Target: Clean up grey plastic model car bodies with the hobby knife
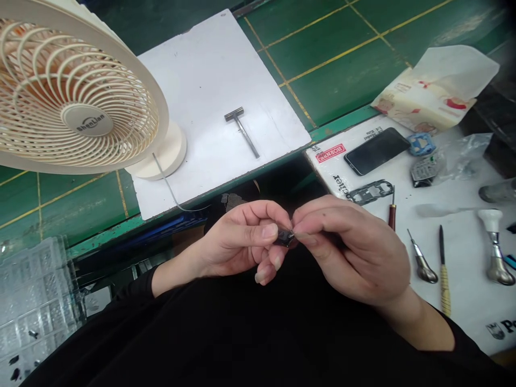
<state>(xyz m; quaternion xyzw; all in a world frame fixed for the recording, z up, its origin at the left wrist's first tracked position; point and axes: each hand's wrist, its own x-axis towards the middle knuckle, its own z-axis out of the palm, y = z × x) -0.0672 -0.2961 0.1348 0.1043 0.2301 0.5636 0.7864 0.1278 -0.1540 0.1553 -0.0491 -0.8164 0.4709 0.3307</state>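
My left hand (242, 239) and my right hand (349, 250) meet in front of my chest, above my dark sleeves. Their fingertips pinch a small dark, shiny piece (285, 237) between them. Most of that piece is hidden by my fingers, so I cannot tell exactly what it is. The nearest thing beyond my right hand is a dark metal cut-out frame (370, 192), lying on a white mat (455, 301). A wooden-handled awl (392, 212) lies just past my right knuckles.
A cream desk fan (80, 91) stands on a white board (217, 70) with a metal T-handled tool (241, 129). The white mat holds a black smartphone (377, 151) and several hand tools. A clear compartment box (34, 301) sits at lower left on the green bench.
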